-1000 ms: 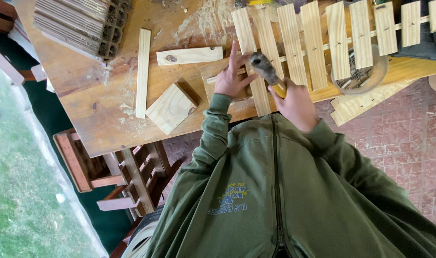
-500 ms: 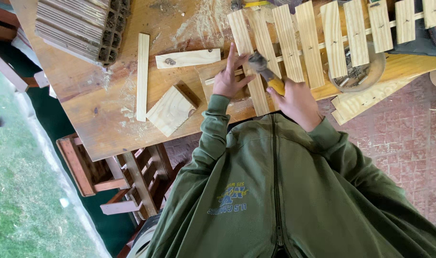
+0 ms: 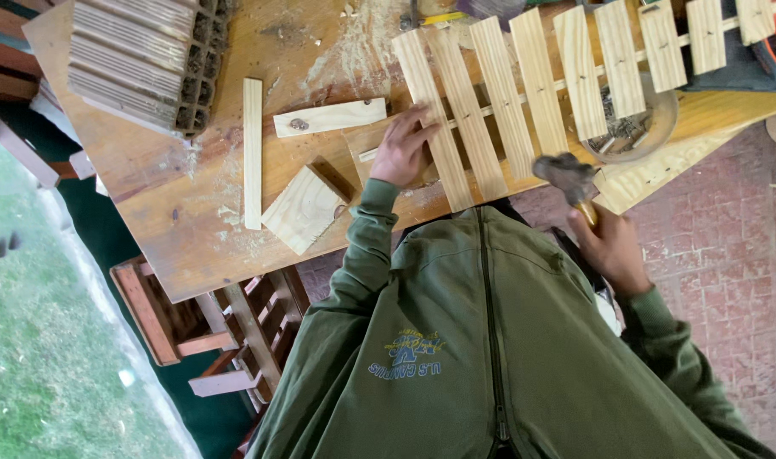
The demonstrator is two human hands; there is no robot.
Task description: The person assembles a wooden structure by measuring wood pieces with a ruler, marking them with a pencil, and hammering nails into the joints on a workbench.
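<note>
Bowl [image 3: 660,136] of nails sits under the slat panel [image 3: 524,93]. Left hand [image 3: 402,149], fingers spread, presses the panel's end slat; right hand [image 3: 610,248] grips a hammer [image 3: 566,172] beside the bowl.

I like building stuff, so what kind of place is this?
Probably an outdoor woodworking spot: a sawdusty workbench, a panel of wooden slats, a hammer in the right hand, and grass beside it.

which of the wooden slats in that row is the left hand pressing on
The left hand presses the end slat, the one closest to the loose wood block; the other slats lie untouched.
</note>
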